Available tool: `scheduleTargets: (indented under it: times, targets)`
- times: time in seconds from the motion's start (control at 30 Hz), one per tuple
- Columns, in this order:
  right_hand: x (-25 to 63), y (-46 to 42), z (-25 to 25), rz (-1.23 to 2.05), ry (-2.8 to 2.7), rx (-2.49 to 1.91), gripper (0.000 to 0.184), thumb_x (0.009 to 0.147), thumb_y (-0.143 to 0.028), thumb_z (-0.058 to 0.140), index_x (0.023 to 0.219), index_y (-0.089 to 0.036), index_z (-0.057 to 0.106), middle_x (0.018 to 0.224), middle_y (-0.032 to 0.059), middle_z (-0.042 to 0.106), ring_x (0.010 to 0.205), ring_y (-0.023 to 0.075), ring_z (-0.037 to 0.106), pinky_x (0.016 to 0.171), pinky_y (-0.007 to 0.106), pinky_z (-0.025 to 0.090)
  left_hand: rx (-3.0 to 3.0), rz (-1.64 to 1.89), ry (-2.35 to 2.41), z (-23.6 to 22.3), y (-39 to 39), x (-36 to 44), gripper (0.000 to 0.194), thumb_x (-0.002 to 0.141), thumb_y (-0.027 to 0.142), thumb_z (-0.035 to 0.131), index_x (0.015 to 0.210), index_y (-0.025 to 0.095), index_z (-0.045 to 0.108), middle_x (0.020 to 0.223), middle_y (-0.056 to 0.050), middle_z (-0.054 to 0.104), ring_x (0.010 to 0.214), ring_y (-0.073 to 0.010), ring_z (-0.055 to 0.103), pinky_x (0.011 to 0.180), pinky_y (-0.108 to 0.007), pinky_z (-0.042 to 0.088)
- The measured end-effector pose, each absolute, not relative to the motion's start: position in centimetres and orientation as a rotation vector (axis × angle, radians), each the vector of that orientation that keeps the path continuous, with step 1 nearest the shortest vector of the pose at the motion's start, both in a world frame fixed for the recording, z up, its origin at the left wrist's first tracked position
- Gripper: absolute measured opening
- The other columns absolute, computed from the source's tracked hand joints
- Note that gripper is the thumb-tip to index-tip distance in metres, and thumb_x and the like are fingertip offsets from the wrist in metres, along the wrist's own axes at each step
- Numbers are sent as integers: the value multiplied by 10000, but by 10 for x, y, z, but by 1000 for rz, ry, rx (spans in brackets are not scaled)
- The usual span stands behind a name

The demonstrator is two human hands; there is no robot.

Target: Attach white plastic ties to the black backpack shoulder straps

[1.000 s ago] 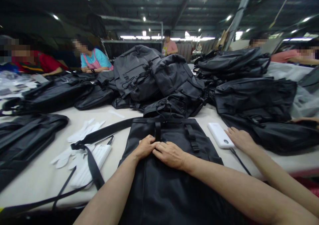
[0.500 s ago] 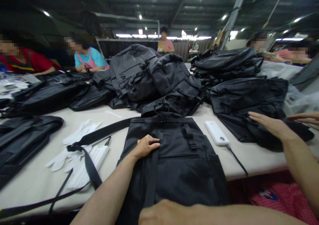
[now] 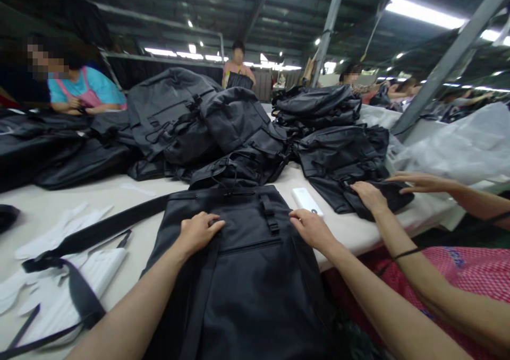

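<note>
Worker's arms (image 3: 133,299) extended; bare left hand (image 3: 197,233) back-up, fingers (image 3: 209,217) bent; bare right hand (image 3: 314,230) well apart, fingers curled.

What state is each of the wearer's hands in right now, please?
Left hand: fingers curled at the top of the black strap; grip can't be told.
Right hand: fingers bent at the right edge of the black bag; grip can't be told.

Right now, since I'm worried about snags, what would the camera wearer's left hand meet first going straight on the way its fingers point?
Probably the short strap on the black bag: the left hand points across the bag's front toward it, though height above the surface is hard to judge.
</note>
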State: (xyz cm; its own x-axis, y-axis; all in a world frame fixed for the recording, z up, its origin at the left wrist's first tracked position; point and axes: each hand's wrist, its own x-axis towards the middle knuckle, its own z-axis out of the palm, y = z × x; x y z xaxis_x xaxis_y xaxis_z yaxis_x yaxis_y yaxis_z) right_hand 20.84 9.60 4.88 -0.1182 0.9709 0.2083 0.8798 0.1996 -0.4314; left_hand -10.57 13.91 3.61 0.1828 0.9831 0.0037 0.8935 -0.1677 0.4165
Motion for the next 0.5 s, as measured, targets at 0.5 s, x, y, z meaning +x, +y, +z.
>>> scheduleTargets:
  times: [0.5]
  targets:
    - [180, 210, 5, 1174, -1674, -1524, 125, 641, -237, 617, 556, -146, 612, 400, -41, 493, 368, 63, 401, 405, 189, 277, 2162, 558, 1405, 1, 160, 9, 294, 783, 241, 470, 1018, 262, 645, 1007, -20, 611, 1005, -169, 537, 913, -289, 366]
